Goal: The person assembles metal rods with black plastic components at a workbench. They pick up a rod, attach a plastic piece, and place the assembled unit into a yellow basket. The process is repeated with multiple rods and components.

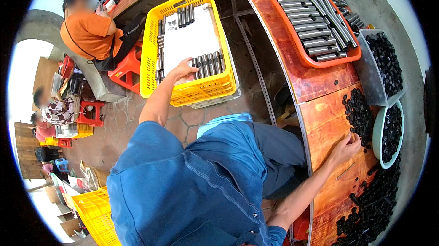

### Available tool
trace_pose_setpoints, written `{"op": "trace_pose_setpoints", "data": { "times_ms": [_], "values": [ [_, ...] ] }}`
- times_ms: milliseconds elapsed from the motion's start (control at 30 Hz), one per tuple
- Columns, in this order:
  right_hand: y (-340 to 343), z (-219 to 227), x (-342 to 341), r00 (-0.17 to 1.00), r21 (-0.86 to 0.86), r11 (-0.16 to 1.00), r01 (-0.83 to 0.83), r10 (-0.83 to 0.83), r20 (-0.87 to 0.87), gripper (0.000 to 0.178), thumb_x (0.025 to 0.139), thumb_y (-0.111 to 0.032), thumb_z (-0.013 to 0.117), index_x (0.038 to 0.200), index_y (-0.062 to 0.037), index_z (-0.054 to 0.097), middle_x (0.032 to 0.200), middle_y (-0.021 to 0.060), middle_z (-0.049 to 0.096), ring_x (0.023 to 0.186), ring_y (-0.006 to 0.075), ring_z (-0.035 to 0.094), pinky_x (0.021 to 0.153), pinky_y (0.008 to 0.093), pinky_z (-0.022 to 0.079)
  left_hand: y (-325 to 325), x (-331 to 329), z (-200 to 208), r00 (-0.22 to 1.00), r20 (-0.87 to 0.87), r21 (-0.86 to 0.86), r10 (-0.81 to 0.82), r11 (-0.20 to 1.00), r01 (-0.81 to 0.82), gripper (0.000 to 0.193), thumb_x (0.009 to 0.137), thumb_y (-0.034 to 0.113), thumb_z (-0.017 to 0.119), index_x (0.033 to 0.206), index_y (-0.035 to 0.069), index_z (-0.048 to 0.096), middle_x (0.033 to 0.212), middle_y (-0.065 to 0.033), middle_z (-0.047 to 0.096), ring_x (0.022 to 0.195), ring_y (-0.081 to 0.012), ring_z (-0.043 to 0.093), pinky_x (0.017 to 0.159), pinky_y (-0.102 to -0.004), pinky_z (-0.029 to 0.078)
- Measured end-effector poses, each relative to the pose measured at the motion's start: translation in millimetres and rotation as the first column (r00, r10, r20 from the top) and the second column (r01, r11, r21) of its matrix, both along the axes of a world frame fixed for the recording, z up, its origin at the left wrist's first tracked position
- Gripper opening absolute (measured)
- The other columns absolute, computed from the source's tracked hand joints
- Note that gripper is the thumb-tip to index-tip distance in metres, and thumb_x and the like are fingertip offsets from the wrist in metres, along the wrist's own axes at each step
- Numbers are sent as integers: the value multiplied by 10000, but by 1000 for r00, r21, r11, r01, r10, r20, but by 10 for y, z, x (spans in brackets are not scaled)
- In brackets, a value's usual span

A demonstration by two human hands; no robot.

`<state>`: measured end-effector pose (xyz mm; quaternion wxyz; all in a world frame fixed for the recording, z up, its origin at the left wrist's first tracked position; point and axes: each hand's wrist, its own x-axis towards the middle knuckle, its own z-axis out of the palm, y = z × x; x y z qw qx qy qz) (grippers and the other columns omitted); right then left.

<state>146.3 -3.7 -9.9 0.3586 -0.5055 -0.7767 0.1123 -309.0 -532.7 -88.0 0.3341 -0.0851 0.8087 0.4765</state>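
My left hand (pixel 185 70) reaches into a yellow plastic crate (pixel 145 70). Its fingers close on the leftmost metal tube (pixel 195 66) of a short row of upright-lying tubes at the crate's near right side. More tubes (pixel 185 16) lie at the crate's far end, on a white sheet (pixel 171 47). Over the wooden bench, my right hand (pixel 346 149) is closed with fingertips together at the near edge of a pile of small black round parts (pixel 359 115). Whatever is between those fingertips is too small to make out.
An orange basket (pixel 299 54) of metal tubes stands on the wooden bench (pixel 320 122). Beyond are a clear bin (pixel 368 79) and a pale bowl (pixel 378 138) of black parts. Loose black pieces (pixel 370 205) heap nearby. A person in orange (pixel 89 33) sits at far left.
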Motion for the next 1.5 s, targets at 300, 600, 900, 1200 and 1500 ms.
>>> {"op": "trace_pose_setpoints", "data": {
  "times_ms": [300,600,900,1200,1500],
  "values": [
    [28,-14,-18,1000,25,1000,2,-1,-13,301,1010,-264,603,1138,6,642,1086,154,619,948,293,646,776,420,537,42,27,128,1000,7,-21,8,1000,-8,817,913,48,725,1583,86,259,794,-82,643,615,-144,606,519,-306,550],
    [-25,20,-15,1000,7,1000,0,1,-21,273,993,-216,605,1119,24,635,1089,172,610,968,313,641,815,437,531,-71,44,138,1000,-23,-98,8,995,-10,826,901,149,759,1569,78,278,790,-62,631,604,-127,588,524,-290,516],
    [-83,127,-87,996,15,999,-29,30,-78,222,913,-90,603,1106,19,610,1094,200,596,998,361,612,866,440,506,304,-82,496,660,-749,-50,57,989,-141,384,980,210,642,1322,46,583,775,4,549,670,-97,527,604,-259,438],
    [-95,138,-77,975,0,1000,-20,19,-222,201,888,-9,605,1084,27,584,1096,195,586,942,352,626,828,414,526,2844,633,1930,156,-976,-37,-153,820,571,272,912,45,678,1183,36,656,871,-29,593,767,-112,572,710,-262,484],
    [-95,139,-143,968,-33,999,21,-29,-251,175,910,9,595,1083,34,589,1095,191,584,955,341,641,817,402,552,4858,302,2203,-319,-850,-504,-420,470,725,358,907,88,653,1263,66,616,1161,-152,624,1099,-351,621,957,-428,509]
  ]
}}
